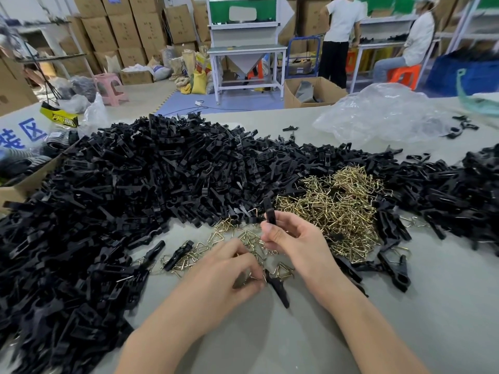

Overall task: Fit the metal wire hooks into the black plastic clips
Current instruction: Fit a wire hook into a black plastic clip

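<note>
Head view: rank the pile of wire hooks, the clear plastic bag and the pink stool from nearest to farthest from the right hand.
From the right hand:
1. pile of wire hooks, just beyond it on the table.
2. clear plastic bag, at the table's far right.
3. pink stool, beyond the table, far left.

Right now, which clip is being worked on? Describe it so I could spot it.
Start at the golden heap of wire hooks in the middle of the table. At its near-left edge the right hand pinches one black clip; it alone stands upright, lifted off the table.
</note>
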Available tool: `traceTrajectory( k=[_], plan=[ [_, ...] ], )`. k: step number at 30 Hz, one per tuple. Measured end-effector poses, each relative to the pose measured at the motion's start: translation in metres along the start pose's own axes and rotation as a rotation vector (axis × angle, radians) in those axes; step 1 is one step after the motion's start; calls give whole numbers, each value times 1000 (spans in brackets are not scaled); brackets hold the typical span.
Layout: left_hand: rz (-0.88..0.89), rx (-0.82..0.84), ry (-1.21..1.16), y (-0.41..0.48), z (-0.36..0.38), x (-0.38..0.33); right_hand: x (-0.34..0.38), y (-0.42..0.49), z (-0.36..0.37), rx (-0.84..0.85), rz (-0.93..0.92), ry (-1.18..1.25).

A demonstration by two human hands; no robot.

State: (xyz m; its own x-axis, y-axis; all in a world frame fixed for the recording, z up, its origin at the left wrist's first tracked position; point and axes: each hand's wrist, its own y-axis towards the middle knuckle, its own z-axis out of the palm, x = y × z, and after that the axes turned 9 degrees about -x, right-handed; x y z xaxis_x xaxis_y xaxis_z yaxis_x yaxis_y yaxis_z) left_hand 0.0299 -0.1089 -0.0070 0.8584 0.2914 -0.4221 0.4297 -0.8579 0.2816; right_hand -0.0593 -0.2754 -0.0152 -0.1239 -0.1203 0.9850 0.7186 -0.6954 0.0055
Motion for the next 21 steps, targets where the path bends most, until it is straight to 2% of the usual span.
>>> traceTrajectory(
  k=[2, 6, 10, 13, 18, 21],
  plan=[
    [-71, -92, -119, 2, -2, -4, -1, 0, -1, 3, -2, -11],
    [-305, -397, -432, 10, -5, -7, -3, -1, 0, 35, -64, -74],
    [-457, -556, -644, 14, -9, -6, -5, -3, 4, 60, -126, -196],
    [-556, -611, -839, 15, -11, -6, -7, -6, 6, 52, -138, -285],
    [-671, -574, -1168, 18, -4, -11, -9, -9, 8, 17, -254, -408],
    [-720, -603, -1209, 20, 2, -16, -8, -11, 8, 16, -282, -404]
  ],
)
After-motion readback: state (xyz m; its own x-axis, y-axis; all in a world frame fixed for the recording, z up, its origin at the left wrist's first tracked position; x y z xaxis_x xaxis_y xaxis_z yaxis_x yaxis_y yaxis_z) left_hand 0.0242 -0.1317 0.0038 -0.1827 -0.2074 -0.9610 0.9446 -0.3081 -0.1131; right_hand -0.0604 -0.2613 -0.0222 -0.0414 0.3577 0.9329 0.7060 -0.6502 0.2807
